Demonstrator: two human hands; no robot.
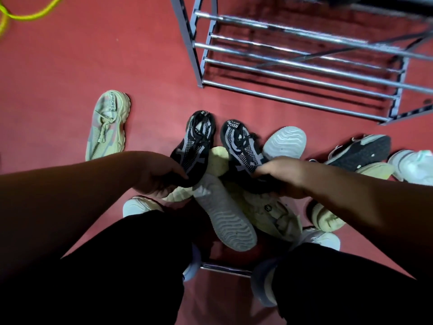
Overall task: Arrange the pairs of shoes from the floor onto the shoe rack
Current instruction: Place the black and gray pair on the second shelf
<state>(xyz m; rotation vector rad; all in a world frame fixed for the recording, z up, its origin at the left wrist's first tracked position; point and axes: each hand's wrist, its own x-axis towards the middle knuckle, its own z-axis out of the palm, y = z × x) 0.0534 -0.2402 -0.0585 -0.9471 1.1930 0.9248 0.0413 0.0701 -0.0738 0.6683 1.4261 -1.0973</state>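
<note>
My left hand (159, 174) grips the heel of a black-and-grey sneaker (195, 141), toe pointing away from me. My right hand (278, 177) holds the heel of the matching black-and-grey sneaker (241, 144) beside it. Both shoes are raised over a heap of pale shoes (234, 214) on the red floor. The metal shoe rack (304, 66) with silver bars stands beyond, at the upper right, and no shoes show on its bars.
A lone beige-and-pink sneaker (107, 125) lies at the left. More shoes, one sole-up with a dark sole (365, 148), lie at the right. A yellow cord (28, 12) crosses the top left corner. My dark-trousered legs (140, 266) fill the bottom.
</note>
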